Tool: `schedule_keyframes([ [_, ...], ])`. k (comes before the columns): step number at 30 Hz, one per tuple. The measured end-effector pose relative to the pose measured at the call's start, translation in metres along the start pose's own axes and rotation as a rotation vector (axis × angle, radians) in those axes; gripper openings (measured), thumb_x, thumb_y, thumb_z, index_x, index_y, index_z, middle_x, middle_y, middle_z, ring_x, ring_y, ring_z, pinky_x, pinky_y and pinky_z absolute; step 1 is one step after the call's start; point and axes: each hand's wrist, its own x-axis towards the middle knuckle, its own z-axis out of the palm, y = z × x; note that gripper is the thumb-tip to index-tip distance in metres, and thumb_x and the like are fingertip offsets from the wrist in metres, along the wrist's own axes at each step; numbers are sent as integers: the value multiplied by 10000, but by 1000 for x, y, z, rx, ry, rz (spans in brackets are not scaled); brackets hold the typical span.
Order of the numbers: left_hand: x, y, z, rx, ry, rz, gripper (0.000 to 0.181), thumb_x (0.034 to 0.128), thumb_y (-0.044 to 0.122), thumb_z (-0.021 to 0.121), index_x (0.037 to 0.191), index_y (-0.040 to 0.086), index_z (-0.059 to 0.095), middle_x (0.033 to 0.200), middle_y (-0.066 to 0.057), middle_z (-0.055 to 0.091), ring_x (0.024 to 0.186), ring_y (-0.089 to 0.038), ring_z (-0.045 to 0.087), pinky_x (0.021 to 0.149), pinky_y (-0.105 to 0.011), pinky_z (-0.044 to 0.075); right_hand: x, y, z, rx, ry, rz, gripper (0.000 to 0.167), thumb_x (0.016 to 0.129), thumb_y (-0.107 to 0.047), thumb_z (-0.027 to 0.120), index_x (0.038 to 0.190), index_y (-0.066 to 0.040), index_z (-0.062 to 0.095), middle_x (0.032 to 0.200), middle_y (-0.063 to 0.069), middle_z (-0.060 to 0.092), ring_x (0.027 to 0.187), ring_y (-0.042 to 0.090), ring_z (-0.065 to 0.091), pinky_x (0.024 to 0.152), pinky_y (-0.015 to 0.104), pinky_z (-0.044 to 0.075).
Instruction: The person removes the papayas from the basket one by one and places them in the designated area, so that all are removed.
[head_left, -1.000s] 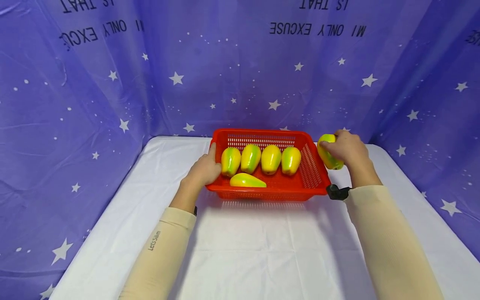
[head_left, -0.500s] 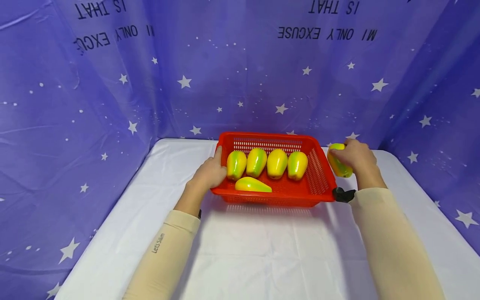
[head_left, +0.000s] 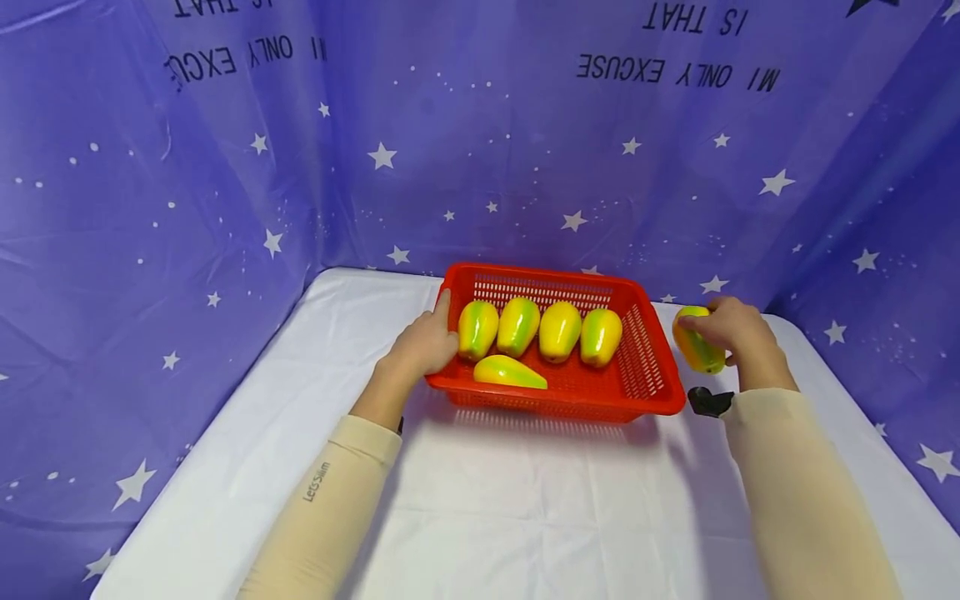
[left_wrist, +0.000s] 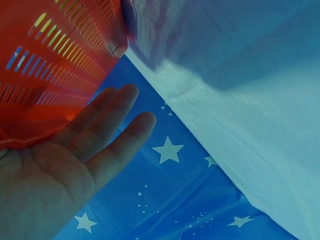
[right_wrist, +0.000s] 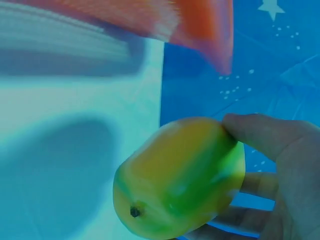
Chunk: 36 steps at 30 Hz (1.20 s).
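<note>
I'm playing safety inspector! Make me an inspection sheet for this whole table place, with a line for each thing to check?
Surface: white cloth, faint creases and shadows on it.
Job's things: red basket with four yellow-green fruits in a row and a fifth fruit lying in front of them; a sixth fruit is outside, beyond its right end.
Clutter: nothing seen.
Grip: left hand holds the basket's left end; right hand holds the sixth fruit.
Cables: nothing seen.
Surroundings: purple curtain with white stars and upside-down black lettering; beige sleeves on both arms.
</note>
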Motion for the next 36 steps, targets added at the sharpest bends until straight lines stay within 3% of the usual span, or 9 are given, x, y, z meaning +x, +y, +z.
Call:
schedule_keyframes([
  [7, 1, 1, 2, 1, 6, -8, 814, 959, 235, 434, 1679, 120, 71, 1497, -257, 504, 1327, -400, 554, 1121, -557, 444, 16, 19, 15, 37, -60, 0, 820, 975, -503, 587, 1446, 133, 375, 1306, 373, 493, 1133, 492, 570, 758, 484, 631],
  [15, 0, 3, 5, -2, 2, -8, 815, 958, 225, 445, 1679, 123, 78, 1470, -246, 533, 1284, -381, 579, 1099, -550, 465, 31, 32, 33, 45, -96, 7, 816, 975, -495, 582, 1435, 144, 369, 1270, 365, 530, 1057, 450, 624, 751, 490, 631],
  [28, 1, 2, 0, 4, 20, -10, 819, 956, 224, 447, 1681, 136, 74, 1433, -239, 551, 1221, -381, 603, 1061, -545, 494, 30, 19, 25, 42, -143, 25, 993, 981, -565, 531, 1577, 114, 121, 1484, 421, 323, 1253, 566, 465, 869, 550, 599],
  [36, 0, 2, 1, 6, 11, -10, 819, 957, 231, 440, 1680, 127, 70, 1466, -249, 531, 1275, -391, 581, 1097, -547, 467, 21, 14, 11, -37, -103, -12, 1041, 965, -647, 511, 1583, 102, 136, 1542, 443, 226, 1250, 583, 463, 789, 519, 617],
])
